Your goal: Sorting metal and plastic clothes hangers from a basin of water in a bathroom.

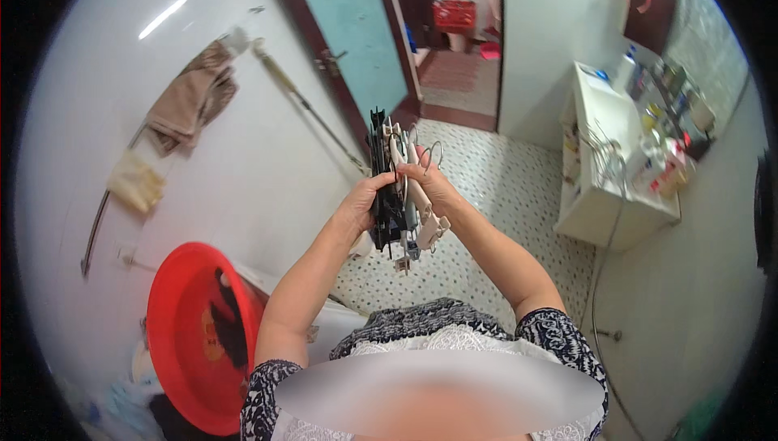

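A bundle of clip hangers [389,198], black on the left and pale pink, white and grey on the right, is held up in front of my body. My left hand [363,199] grips the black hangers from the left side, its thumb across them. From the right, my right hand [433,184] closes on the pale hangers near their metal hooks. Several clips hang at the lower end of the bundle. The hangers hide some of the fingers of both hands.
A red plastic basin [182,331] with dark cloth inside stands at lower left. Brown towels [197,98] and gloves [135,183] hang on a wall rail. A cluttered washbasin [608,98] is at right. A glass-panelled door [352,34] stands beside a doorway; a long pole [316,116] leans nearby.
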`<action>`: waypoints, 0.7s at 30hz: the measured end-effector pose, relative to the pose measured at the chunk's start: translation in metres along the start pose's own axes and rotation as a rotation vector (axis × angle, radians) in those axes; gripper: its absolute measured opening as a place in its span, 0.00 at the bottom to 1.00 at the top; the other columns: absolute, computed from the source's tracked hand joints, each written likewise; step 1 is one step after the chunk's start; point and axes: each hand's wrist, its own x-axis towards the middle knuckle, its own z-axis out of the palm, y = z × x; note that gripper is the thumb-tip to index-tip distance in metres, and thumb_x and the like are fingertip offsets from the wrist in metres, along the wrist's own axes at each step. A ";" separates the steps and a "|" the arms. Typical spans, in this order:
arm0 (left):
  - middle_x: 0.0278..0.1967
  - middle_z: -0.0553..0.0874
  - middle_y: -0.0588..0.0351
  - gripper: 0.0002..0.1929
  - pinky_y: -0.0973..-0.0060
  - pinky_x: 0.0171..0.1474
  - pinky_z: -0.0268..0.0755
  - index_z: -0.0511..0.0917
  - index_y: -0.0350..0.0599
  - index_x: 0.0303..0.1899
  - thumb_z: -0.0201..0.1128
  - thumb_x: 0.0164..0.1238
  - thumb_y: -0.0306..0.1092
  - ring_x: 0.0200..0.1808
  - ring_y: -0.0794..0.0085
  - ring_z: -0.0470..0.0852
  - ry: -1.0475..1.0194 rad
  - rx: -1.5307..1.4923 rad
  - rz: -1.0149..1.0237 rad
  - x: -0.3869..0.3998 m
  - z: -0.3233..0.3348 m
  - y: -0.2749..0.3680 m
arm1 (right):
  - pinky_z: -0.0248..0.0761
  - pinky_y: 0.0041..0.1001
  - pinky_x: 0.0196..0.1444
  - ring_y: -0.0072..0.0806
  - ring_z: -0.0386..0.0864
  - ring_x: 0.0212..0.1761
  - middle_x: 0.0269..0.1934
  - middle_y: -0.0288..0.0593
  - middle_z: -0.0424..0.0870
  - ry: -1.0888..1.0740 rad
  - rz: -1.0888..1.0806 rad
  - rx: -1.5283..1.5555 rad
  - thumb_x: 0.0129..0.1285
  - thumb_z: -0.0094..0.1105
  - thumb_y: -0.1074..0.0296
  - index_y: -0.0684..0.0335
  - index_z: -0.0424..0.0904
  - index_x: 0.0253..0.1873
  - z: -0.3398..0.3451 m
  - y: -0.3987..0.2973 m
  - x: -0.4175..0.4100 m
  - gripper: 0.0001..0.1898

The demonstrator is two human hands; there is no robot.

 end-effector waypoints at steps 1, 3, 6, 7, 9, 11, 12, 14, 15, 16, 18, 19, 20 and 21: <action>0.29 0.84 0.55 0.10 0.71 0.32 0.78 0.78 0.42 0.37 0.61 0.61 0.37 0.27 0.71 0.83 -0.023 0.011 -0.036 0.016 0.006 -0.009 | 0.71 0.35 0.51 0.32 0.74 0.46 0.45 0.42 0.73 0.042 -0.011 0.009 0.50 0.65 0.69 0.58 0.60 0.59 -0.017 -0.003 -0.004 0.31; 0.29 0.84 0.55 0.10 0.71 0.33 0.79 0.78 0.41 0.37 0.62 0.60 0.38 0.28 0.71 0.83 -0.080 0.022 -0.070 0.047 0.017 -0.029 | 0.72 0.35 0.50 0.32 0.75 0.46 0.45 0.43 0.74 0.099 -0.038 0.012 0.51 0.65 0.69 0.59 0.61 0.59 -0.051 -0.007 -0.010 0.30; 0.30 0.84 0.54 0.10 0.71 0.34 0.80 0.78 0.40 0.38 0.61 0.61 0.37 0.27 0.70 0.84 -0.157 0.061 -0.199 0.076 0.037 -0.050 | 0.73 0.34 0.49 0.31 0.76 0.45 0.45 0.42 0.74 0.227 -0.083 -0.006 0.51 0.64 0.69 0.60 0.62 0.58 -0.096 -0.003 -0.019 0.29; 0.30 0.85 0.54 0.10 0.72 0.34 0.80 0.78 0.40 0.39 0.61 0.61 0.36 0.27 0.70 0.84 -0.165 0.084 -0.229 0.082 0.044 -0.056 | 0.73 0.34 0.48 0.30 0.76 0.45 0.45 0.42 0.74 0.237 -0.122 -0.019 0.52 0.64 0.69 0.60 0.62 0.57 -0.105 -0.004 -0.024 0.28; 0.31 0.85 0.54 0.10 0.72 0.34 0.81 0.79 0.39 0.39 0.60 0.62 0.36 0.28 0.70 0.84 -0.222 0.073 -0.305 0.096 0.051 -0.072 | 0.72 0.32 0.49 0.28 0.75 0.45 0.45 0.40 0.74 0.320 -0.154 -0.011 0.52 0.65 0.69 0.60 0.61 0.58 -0.124 0.000 -0.033 0.29; 0.32 0.85 0.53 0.11 0.72 0.36 0.81 0.79 0.39 0.39 0.61 0.62 0.37 0.30 0.70 0.85 -0.249 0.088 -0.408 0.105 0.063 -0.086 | 0.72 0.30 0.49 0.27 0.73 0.46 0.46 0.39 0.72 0.384 -0.189 -0.018 0.51 0.66 0.69 0.59 0.58 0.59 -0.151 0.011 -0.041 0.31; 0.32 0.85 0.53 0.12 0.72 0.37 0.81 0.78 0.39 0.40 0.61 0.62 0.37 0.31 0.70 0.85 -0.286 0.076 -0.412 0.107 0.063 -0.092 | 0.72 0.30 0.49 0.27 0.73 0.46 0.46 0.39 0.72 0.413 -0.198 -0.013 0.51 0.66 0.69 0.59 0.58 0.59 -0.156 0.014 -0.045 0.31; 0.33 0.85 0.53 0.12 0.72 0.37 0.81 0.78 0.39 0.41 0.61 0.63 0.38 0.31 0.70 0.85 -0.350 0.061 -0.453 0.115 0.067 -0.102 | 0.72 0.30 0.49 0.26 0.73 0.45 0.47 0.39 0.72 0.449 -0.226 -0.031 0.52 0.67 0.68 0.59 0.57 0.58 -0.166 0.014 -0.054 0.32; 0.33 0.85 0.53 0.12 0.72 0.37 0.81 0.78 0.40 0.41 0.61 0.63 0.38 0.31 0.70 0.85 -0.397 0.039 -0.469 0.120 0.068 -0.105 | 0.72 0.30 0.49 0.26 0.72 0.45 0.47 0.39 0.71 0.462 -0.240 -0.042 0.52 0.67 0.67 0.59 0.57 0.58 -0.168 0.011 -0.055 0.32; 0.34 0.85 0.53 0.13 0.71 0.37 0.81 0.77 0.39 0.42 0.61 0.63 0.39 0.31 0.70 0.84 -0.408 0.036 -0.461 0.126 0.070 -0.108 | 0.72 0.29 0.47 0.25 0.72 0.44 0.46 0.39 0.71 0.483 -0.261 -0.058 0.53 0.67 0.66 0.59 0.57 0.58 -0.169 0.008 -0.057 0.31; 0.33 0.83 0.56 0.15 0.70 0.34 0.81 0.75 0.42 0.46 0.62 0.63 0.40 0.30 0.71 0.83 -0.410 0.048 -0.476 0.136 0.075 -0.107 | 0.72 0.28 0.47 0.25 0.72 0.44 0.47 0.40 0.71 0.520 -0.222 -0.054 0.53 0.67 0.65 0.59 0.56 0.59 -0.169 -0.003 -0.058 0.32; 0.32 0.81 0.59 0.17 0.69 0.32 0.81 0.72 0.45 0.49 0.63 0.62 0.40 0.28 0.72 0.82 -0.398 0.056 -0.477 0.139 0.077 -0.104 | 0.72 0.28 0.47 0.25 0.72 0.44 0.48 0.40 0.71 0.538 -0.177 -0.046 0.54 0.67 0.64 0.59 0.56 0.60 -0.171 -0.007 -0.055 0.33; 0.32 0.79 0.61 0.19 0.70 0.32 0.80 0.70 0.47 0.52 0.64 0.62 0.38 0.29 0.75 0.81 -0.430 0.054 -0.492 0.143 0.079 -0.098 | 0.72 0.28 0.47 0.25 0.72 0.44 0.48 0.40 0.71 0.548 -0.183 -0.050 0.54 0.67 0.64 0.59 0.56 0.60 -0.178 -0.007 -0.050 0.33; 0.32 0.79 0.61 0.19 0.70 0.32 0.80 0.70 0.47 0.52 0.64 0.62 0.38 0.29 0.75 0.81 -0.441 0.055 -0.493 0.147 0.082 -0.092 | 0.72 0.28 0.47 0.25 0.73 0.44 0.49 0.40 0.71 0.506 -0.156 -0.039 0.55 0.66 0.63 0.58 0.53 0.63 -0.184 -0.009 -0.042 0.35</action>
